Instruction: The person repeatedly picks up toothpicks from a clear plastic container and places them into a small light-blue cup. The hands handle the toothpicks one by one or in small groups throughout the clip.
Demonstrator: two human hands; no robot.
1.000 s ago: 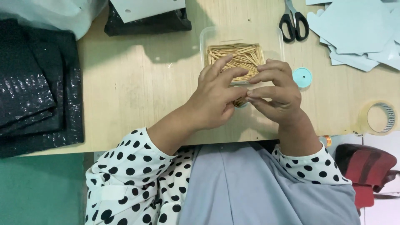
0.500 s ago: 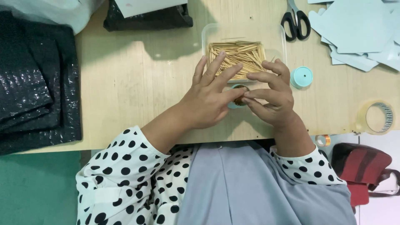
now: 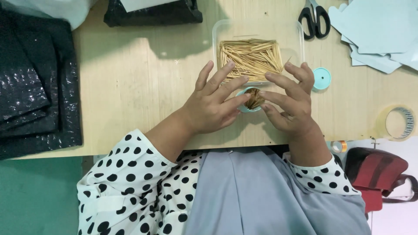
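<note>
Both hands cupped round small teal toothpick holder (image 3: 249,99): left hand (image 3: 213,104) fingers spread across its rim, right hand (image 3: 289,102) fingers curled against its far side, pinching toothpicks (image 3: 254,98) in its mouth. Holder upright on bench (image 3: 130,87), mouth up, long axis vertical, just before clear tray (image 3: 257,30) of loose toothpicks. Risk, as judged: uneven squeeze tipping holder, sticks spilling; teal lid (image 3: 321,78) lying apart.
</note>
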